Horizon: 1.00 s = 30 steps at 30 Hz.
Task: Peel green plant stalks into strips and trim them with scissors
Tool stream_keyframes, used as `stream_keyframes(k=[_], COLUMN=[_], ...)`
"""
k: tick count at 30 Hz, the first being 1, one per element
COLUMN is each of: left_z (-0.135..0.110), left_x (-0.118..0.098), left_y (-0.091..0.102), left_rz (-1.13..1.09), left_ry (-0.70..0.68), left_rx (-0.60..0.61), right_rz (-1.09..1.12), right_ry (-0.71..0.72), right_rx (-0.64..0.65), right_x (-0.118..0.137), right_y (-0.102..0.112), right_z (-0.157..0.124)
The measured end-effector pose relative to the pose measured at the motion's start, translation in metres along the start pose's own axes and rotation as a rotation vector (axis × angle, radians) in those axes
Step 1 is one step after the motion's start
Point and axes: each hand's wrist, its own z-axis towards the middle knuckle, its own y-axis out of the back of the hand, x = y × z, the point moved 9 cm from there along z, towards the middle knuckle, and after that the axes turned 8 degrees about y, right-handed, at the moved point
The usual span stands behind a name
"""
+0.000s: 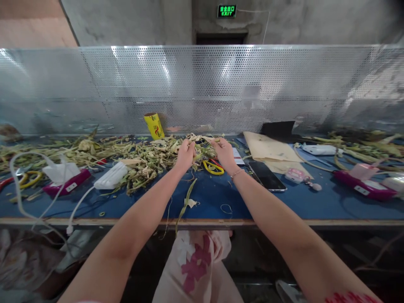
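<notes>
Clamping dry stem [205, 138] betw. L hand [185, 154] & R hand [225, 155], w/ fingertips of both pinched tight on it; holding it over blue table [211, 198], by R side of heap [154, 156]; looks mid-handling; prob. lots left in heap; can't tell amt. done.

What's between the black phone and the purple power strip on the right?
A pink earbuds case with a round charm, on the blue tabletop; the head view shows it.

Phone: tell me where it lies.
In the head view, the phone lies flat on the blue table, right of centre, between the right hand and the pink case.
</notes>
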Motion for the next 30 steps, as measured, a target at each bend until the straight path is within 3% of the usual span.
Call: stream_keyframes(k=[6,13,19,23,30], left_z=[-0.003,-0.004,-0.016,-0.017,-0.007], left_x=[0.007,0.009,0.005,0.003,0.018], left_y=[-0.024,-0.030,-0.040,-0.040,-0.029], left_rz=[-0.416,-0.491,-0.360,-0.322,-0.396], left_ry=[0.193,0.222,0.199,0.193,0.274], left_rx=[0.258,0.316,0.406,0.404,0.367], right_rz=[0.455,0.605,0.518,0.432,0.357], right_ry=[-0.229,-0.385,-0.335,-0.288,-0.152], right_rx=[0.039,0.214,0.165,0.073,0.006], right_x=[-0.027,-0.024,-0.023,-0.027,-0.020], right_y=[-0.014,-0.036,-0.034,-0.028,-0.021], right_z=[-0.003,-0.016,-0.014,-0.008,-0.001])
